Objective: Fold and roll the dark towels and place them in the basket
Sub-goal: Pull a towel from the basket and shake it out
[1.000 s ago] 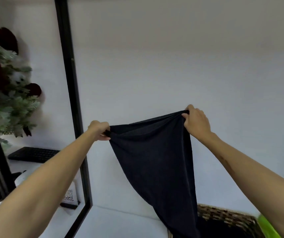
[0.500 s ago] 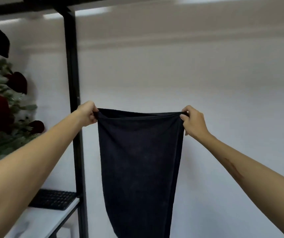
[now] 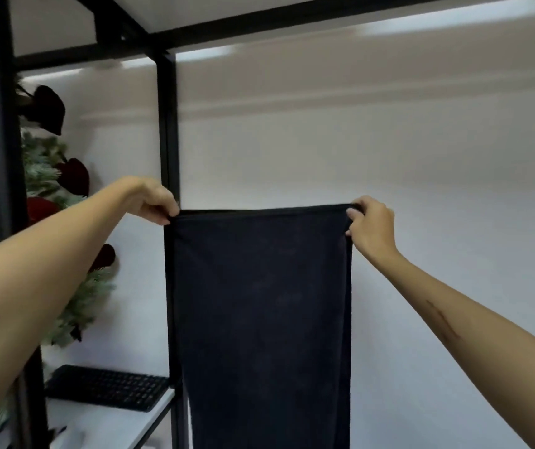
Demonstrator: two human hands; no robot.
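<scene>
A dark towel point(image 3: 259, 319) hangs flat and full length in front of me, its top edge stretched level between my hands. My left hand point(image 3: 152, 202) pinches the top left corner. My right hand point(image 3: 369, 226) pinches the top right corner. Both arms are held out and raised. The towel's lower end runs out of the bottom of the frame. The basket is out of view.
A black metal shelf frame point(image 3: 167, 140) stands just behind the towel's left edge. A black keyboard point(image 3: 107, 387) lies on the white shelf at lower left. A frosted green plant with dark red flowers point(image 3: 55, 176) fills the left side. A white wall lies behind.
My hands have risen and moved apart, pulling the sagging top edge straight and level. The view has tilted up, so the basket at the bottom has dropped out of sight.
</scene>
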